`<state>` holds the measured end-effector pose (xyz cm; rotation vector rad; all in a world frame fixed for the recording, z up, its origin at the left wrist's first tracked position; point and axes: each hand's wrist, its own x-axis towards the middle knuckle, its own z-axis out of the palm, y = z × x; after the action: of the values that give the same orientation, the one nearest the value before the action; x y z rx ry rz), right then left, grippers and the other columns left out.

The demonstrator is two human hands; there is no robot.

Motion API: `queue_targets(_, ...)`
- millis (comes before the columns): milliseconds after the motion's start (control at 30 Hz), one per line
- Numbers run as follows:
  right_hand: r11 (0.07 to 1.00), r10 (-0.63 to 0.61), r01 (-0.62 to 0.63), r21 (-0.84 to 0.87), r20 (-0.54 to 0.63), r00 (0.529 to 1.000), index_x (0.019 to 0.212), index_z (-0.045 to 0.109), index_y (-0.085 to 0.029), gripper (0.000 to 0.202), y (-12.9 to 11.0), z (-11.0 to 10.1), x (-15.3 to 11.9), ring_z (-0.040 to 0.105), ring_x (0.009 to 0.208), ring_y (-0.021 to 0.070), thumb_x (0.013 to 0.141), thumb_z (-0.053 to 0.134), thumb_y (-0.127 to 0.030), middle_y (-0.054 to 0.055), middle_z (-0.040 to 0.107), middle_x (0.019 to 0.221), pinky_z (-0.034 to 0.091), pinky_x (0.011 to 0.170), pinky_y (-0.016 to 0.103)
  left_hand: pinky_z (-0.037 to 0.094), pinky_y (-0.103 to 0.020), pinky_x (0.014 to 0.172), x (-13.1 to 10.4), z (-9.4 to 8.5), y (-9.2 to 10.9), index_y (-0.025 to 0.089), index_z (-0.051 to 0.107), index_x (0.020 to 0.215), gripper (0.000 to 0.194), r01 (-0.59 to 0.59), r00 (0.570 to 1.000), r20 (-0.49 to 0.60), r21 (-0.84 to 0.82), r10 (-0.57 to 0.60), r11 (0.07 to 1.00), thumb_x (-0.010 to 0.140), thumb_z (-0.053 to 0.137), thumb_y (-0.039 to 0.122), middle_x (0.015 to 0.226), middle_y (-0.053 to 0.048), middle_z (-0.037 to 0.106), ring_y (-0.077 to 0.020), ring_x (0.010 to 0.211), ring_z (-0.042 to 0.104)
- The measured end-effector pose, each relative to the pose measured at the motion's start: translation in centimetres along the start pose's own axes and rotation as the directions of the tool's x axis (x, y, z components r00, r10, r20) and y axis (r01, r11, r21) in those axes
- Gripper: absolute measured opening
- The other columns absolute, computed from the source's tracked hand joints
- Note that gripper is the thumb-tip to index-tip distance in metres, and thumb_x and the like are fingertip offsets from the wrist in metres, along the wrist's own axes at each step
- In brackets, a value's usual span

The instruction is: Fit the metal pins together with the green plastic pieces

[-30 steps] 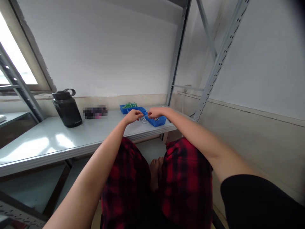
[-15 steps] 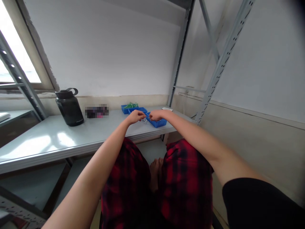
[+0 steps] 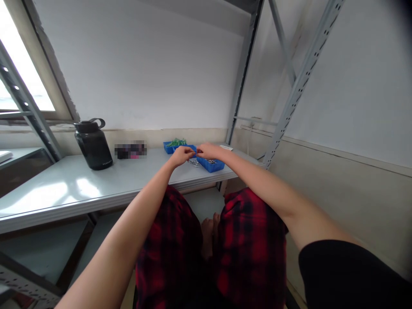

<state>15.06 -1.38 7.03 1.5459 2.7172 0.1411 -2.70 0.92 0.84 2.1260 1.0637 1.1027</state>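
Note:
My left hand [image 3: 183,156] hovers above the shelf, left of the front blue bin, with thumb and fingers pinched together. What it pinches is too small to make out. My right hand [image 3: 207,150] is over the back edge of the front blue bin [image 3: 214,167], its fingertips closed close to those of my left hand. Small metal pieces lie inside that bin. Several thin, shiny metal pieces [image 3: 195,163] rest on the shelf below my hands. Partly hidden behind my left hand is a second blue bin [image 3: 192,148].
A third blue bin [image 3: 167,148] with green pieces [image 3: 177,142] stands at the back. On the left of the grey shelf [image 3: 138,174] are a black bottle [image 3: 95,146] and a blurred-out dark item [image 3: 130,150]. A white flat object [image 3: 226,147] lies behind my right wrist. Metal uprights [image 3: 299,86] frame the shelf.
My right hand has lifted out of the front bin and moved left and back, towards my left hand. The metal pieces in the bin now show. My left hand has shifted slightly left.

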Motion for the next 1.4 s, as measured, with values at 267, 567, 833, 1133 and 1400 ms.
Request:
queue_targets(267, 0.997, 0.040, -0.035, 0.063, -0.081, 0.996, 0.091, 0.068, -0.014, 0.014, -0.7, 0.0, -0.2, 0.059, 0.075, 0.0171, 0.089, 0.055, -0.020, 0.010, 0.071, 0.088, 0.034, 0.060, 0.024, 0.046, -0.026, 0.059, 0.2, 0.1, -0.2, 0.014, 0.072, 0.081, 0.027, 0.011, 1.000, 0.004, -0.025, -0.011, 1.000, 0.086, 0.060, 0.038, 0.069, -0.004, 0.065, -0.0138, 0.060, 0.056)
queue_targets(567, 0.960, 0.042, 0.002, 0.278, -0.152, 0.987, 0.103, 0.070, -0.014, 0.021, -0.1, 0.1, 0.1, 0.063, 0.084, 0.0151, 0.087, 0.057, -0.019, 0.007, 0.074, 0.100, 0.040, 0.066, 0.021, 0.049, -0.026, 0.061, -0.1, 0.2, 0.1, 0.012, 0.073, 0.090, 0.022, 0.072, 0.994, 0.087, -0.079, -0.065, 0.994, 0.083, 0.066, 0.032, 0.076, -0.006, 0.068, -0.0138, 0.064, 0.059)
queue_targets(833, 0.991, 0.070, -0.079, 0.104, 0.085, 0.994, 0.096, 0.069, -0.015, 0.018, -0.5, -0.3, -0.8, 0.057, 0.063, 0.0144, 0.088, 0.054, -0.020, 0.007, 0.070, 0.082, 0.037, 0.057, 0.025, 0.046, -0.026, 0.060, -0.1, 0.1, 0.2, 0.014, 0.071, 0.080, 0.015, 0.051, 0.995, 0.082, -0.044, -0.047, 0.998, 0.082, 0.064, 0.027, 0.069, -0.004, 0.065, -0.0133, 0.060, 0.057)
queue_targets(1133, 0.984, 0.087, -0.117, 0.135, 0.207, 0.975, 0.091, 0.065, -0.018, 0.012, 0.3, 0.1, -0.6, 0.055, 0.058, 0.0138, 0.083, 0.057, -0.021, 0.005, 0.068, 0.083, 0.037, 0.055, 0.026, 0.046, -0.026, 0.059, -0.1, 0.0, 0.3, 0.014, 0.071, 0.078, 0.018, 0.042, 0.996, 0.080, -0.032, -0.039, 0.999, 0.080, 0.066, 0.031, 0.069, -0.004, 0.065, -0.0133, 0.060, 0.057)
queue_targets(1400, 0.991, 0.102, -0.116, 0.061, 0.204, 0.974, 0.097, 0.071, -0.018, 0.022, 1.2, 0.4, -0.4, 0.060, 0.065, 0.0164, 0.080, 0.057, -0.018, 0.005, 0.070, 0.082, 0.038, 0.058, 0.027, 0.047, -0.025, 0.059, -0.1, -0.1, 0.3, 0.014, 0.072, 0.080, 0.018, 0.067, 0.996, 0.055, -0.030, -0.065, 0.997, 0.082, 0.066, 0.031, 0.074, -0.005, 0.068, -0.0133, 0.060, 0.059)
